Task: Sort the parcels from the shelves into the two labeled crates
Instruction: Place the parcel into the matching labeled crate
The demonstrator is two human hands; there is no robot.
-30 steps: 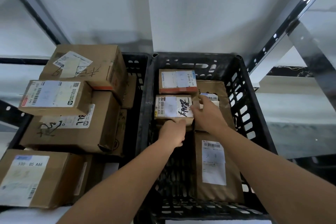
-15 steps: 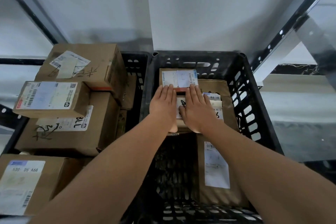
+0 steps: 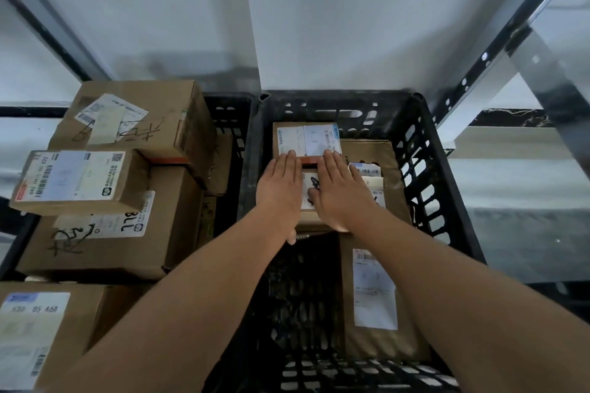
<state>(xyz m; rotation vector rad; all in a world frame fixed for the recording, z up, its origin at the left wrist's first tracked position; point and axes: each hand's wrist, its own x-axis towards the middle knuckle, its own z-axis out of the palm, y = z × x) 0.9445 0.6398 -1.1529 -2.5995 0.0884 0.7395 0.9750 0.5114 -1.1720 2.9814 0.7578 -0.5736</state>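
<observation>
Two black plastic crates stand side by side. In the right crate (image 3: pixel 427 169) lies a small brown parcel (image 3: pixel 308 198) with a white label and black handwriting. My left hand (image 3: pixel 281 191) and my right hand (image 3: pixel 340 191) both press flat on its top, fingers straight and pointing away from me. Just beyond the fingertips sits another small labeled parcel (image 3: pixel 306 142). A large flat box (image 3: pixel 373 150) lies to the right under the hands' parcel, and a long parcel (image 3: pixel 373 303) lies nearer to me.
The left crate (image 3: pixel 230 112) is heaped with large cardboard boxes (image 3: pixel 127 118), stacked above its rim. A box marked 530 05 A68 (image 3: pixel 35 329) sits at the lower left. Metal shelf posts (image 3: pixel 498 51) rise on the right. Bare crate floor (image 3: pixel 303 297) shows between my forearms.
One second ago my fingers were curled round the handwritten parcel's near edge. Both hands have since flattened on top of it, and it lies against the far parcel.
</observation>
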